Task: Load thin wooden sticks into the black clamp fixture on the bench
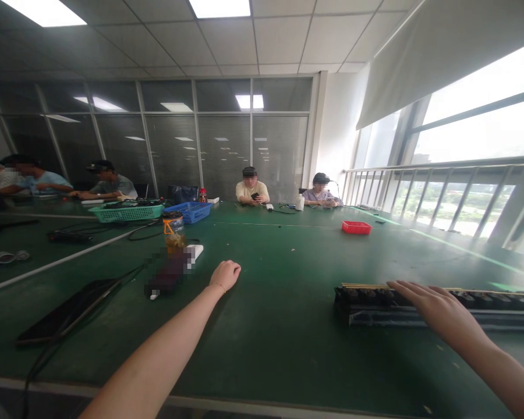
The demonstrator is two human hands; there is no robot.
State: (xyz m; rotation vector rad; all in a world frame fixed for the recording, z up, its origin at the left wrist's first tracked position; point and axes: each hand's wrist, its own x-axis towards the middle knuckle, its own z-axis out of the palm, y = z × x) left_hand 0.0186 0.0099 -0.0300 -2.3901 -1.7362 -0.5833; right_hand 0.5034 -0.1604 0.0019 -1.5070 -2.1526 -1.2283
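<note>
My left hand [225,275] is on the green table with its fingers curled in and the knuckles upward; whatever its palm may hold is hidden. To the right, my right hand [432,299] lies flat with straight fingers over a long black rack-like object [384,317]. Along that object's top runs a row of dark rounded pieces. Thin yellowish sticks [362,286] lie lengthwise across it, passing under my right fingers. Whether the hand presses on them or hovers just above, I cannot tell.
Left of my left hand are a jar with an orange strap [173,230], a blurred dark red item [170,272] and a black tablet [67,311] with a cable. Farther back stand green [126,213] and blue [190,212] baskets and a red tray [356,227]. Several people sit beyond.
</note>
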